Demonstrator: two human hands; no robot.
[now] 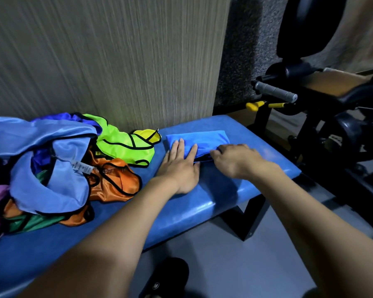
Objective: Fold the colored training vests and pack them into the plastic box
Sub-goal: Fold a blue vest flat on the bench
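The right hand pinched the folded blue vest at its near edge, a narrow grip, beside the flat-pressing left hand, bare counter right of it.

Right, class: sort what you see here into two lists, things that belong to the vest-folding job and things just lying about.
Part of the job:
folded blue vest
left hand, pressing it flat
right hand, gripping its edge
pile of unfolded vests
blue bench

Just lying about:
gym machine
yellow handle
black shoe
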